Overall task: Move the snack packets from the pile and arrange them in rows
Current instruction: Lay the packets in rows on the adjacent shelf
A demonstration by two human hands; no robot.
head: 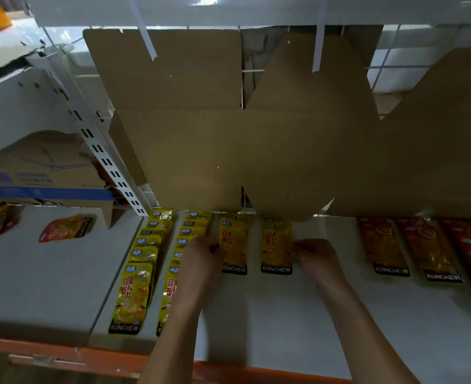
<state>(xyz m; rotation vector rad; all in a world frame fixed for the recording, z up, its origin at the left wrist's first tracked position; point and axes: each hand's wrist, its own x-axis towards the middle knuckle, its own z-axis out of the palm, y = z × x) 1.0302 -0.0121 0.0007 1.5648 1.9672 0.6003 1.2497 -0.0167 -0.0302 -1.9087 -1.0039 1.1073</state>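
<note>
So I've got both hands down on the white shelf (270, 314) working the yellow rows. My left hand (201, 256) is pinched on the left edge of one yellow packet (233, 245), thumb and fingers closed on its side about halfway up, and my right hand (316, 254) is doing the same on the right edge of the next yellow packet (276, 246). Both packets lie flat, label up, black KONCHEW strip toward me, a gap between them, and each looks like the front of a row running back under the hanging cardboard (228, 139). Two finished yellow rows (145, 259) sit just left of my left hand, overlapped like shingles. Red packets (384, 245) are lined up well off to the right, and a lone red-and-yellow pouch (66, 228) lies on the neighbouring shelf to the left. My read on handling: these are light, flat, soft foil pouches, glossy so probably slick, and floppy if lifted by one corner. I'd keep hold of the sealed side edges or the stiffer black bottom strip and slide them instead of lifting. Squeezing the middle would likely just crumple it.
</note>
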